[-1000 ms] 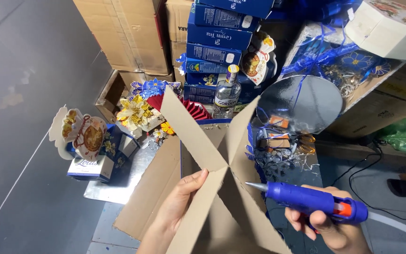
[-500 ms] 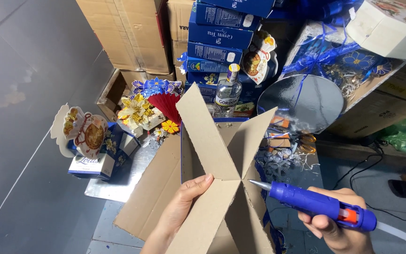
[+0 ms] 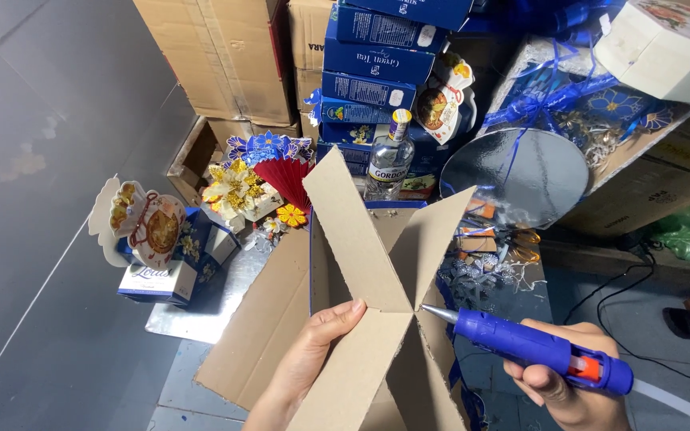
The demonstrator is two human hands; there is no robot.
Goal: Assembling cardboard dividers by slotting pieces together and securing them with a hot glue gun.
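Cardboard fills the lower centre of the frame: two brown corrugated cardboard strips (image 3: pixel 377 271) slotted together into an X-shaped divider, standing up out of a brown cardboard box with blue edging (image 3: pixel 269 319) whose flaps lie open toward the lower left. The left hand (image 3: pixel 313 359), coming up from the bottom edge, grasps the divider from its left side, fingers pressed flat on the strip just below the crossing. The right hand (image 3: pixel 557 379), at lower right, is clenched round the grip of a blue hot-glue gun with an orange trigger (image 3: pixel 533 347); a white glue stick sticks out of its back toward the right edge. The gun's metal nozzle points left and sits right at the crossing of the two strips, touching or nearly so; which, I cannot tell.

Behind the divider, at upper centre, stands a clear glass bottle with a yellow and red label (image 3: pixel 390 156), in front of a stack of dark blue cartons (image 3: pixel 377 60). Just left of it lies a red paper fan with yellow paper flowers (image 3: pixel 269 183). A round silver board tied with blue ribbon (image 3: pixel 517 175) leans at centre right. Plain brown cardboard cartons (image 3: pixel 217 56) are piled at upper left, above the grey floor (image 3: pixel 41 120). A small blue gift box with cut-out paper ornaments (image 3: pixel 157 255) sits at middle left.
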